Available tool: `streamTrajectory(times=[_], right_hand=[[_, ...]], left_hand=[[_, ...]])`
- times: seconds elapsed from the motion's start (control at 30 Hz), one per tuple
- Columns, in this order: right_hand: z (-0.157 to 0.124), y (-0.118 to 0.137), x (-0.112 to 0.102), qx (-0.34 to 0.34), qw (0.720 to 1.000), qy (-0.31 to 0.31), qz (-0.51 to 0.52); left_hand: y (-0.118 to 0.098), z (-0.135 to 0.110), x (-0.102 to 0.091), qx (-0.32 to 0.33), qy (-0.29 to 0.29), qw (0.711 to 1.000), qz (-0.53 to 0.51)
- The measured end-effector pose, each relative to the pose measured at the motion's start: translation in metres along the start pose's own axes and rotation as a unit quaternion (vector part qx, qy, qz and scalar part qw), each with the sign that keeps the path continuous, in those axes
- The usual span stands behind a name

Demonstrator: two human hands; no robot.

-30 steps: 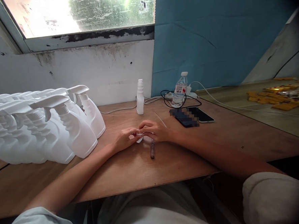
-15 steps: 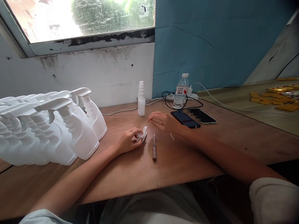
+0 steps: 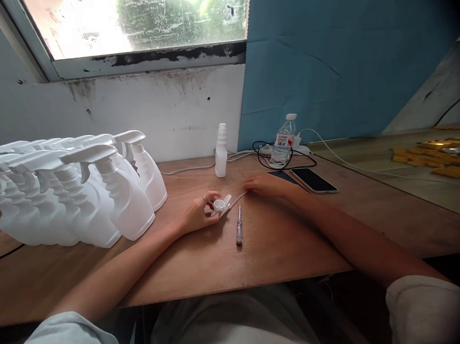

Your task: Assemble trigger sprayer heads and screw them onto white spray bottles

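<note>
My left hand [image 3: 200, 214] is closed around a small white plastic spray head [image 3: 218, 206], its round collar facing up, just above the table. From the spray head a thin pale tube [image 3: 237, 199] slants up to the right. My right hand [image 3: 265, 184] pinches the far end of this tube between its fingers; the fingertips are partly hidden. A screwdriver [image 3: 239, 232] with a clear handle lies between my forearms, its tip pointing away from me. Behind my hands a slim white bottle [image 3: 221, 157] without a spray head stands upright.
Rows of white spray bottles [image 3: 128, 199] stand on the left of the wooden table [image 3: 197, 267]. At the back right are a water bottle [image 3: 283, 143], cables and a phone [image 3: 314, 180]; a second phone is mostly behind my right hand. Yellow packets [image 3: 419, 155] lie farther right.
My right hand has closed on the thin tube, which now spans from the spray head to its fingers. The second phone is more covered. The view has shifted slightly.
</note>
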State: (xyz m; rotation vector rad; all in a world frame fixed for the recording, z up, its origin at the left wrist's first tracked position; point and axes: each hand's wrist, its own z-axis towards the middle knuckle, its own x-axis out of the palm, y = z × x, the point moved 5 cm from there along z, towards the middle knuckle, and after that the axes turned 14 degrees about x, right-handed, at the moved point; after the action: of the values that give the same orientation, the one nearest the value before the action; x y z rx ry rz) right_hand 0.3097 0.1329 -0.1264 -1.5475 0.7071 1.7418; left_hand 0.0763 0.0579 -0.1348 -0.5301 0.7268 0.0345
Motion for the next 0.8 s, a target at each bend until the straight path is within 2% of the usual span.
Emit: streamTrajectory(times=[0.27,0.4,0.47,0.5,0.57,0.63,0.7,0.8], right_hand=[[-0.002,0.001,-0.005,0.009,0.999,-0.048,0.011],[-0.006,-0.005,-0.021,0.064,0.982,-0.155,0.083],[-0.008,-0.001,-0.033,0.102,0.955,-0.228,0.160],[-0.009,0.003,-0.038,0.111,0.932,-0.257,0.229],[-0.010,0.016,-0.047,0.102,0.858,-0.287,0.414],[-0.010,0.037,-0.053,0.074,0.787,-0.277,0.546],[-0.011,0.059,-0.058,0.051,0.761,-0.258,0.592],[-0.014,0.085,-0.064,0.019,0.756,-0.227,0.613]], left_hand=[[-0.004,0.008,0.000,-0.015,0.036,0.996,-0.078],[-0.004,0.008,0.001,-0.013,0.040,0.996,-0.075],[-0.004,0.008,0.001,-0.013,0.041,0.996,-0.073],[-0.004,0.008,0.001,-0.013,0.042,0.996,-0.072],[-0.004,0.008,0.002,-0.013,0.045,0.997,-0.068],[-0.004,0.009,0.002,-0.013,0.049,0.996,-0.068],[-0.004,0.009,0.002,-0.010,0.049,0.996,-0.069],[-0.003,0.009,0.002,-0.006,0.046,0.997,-0.069]])
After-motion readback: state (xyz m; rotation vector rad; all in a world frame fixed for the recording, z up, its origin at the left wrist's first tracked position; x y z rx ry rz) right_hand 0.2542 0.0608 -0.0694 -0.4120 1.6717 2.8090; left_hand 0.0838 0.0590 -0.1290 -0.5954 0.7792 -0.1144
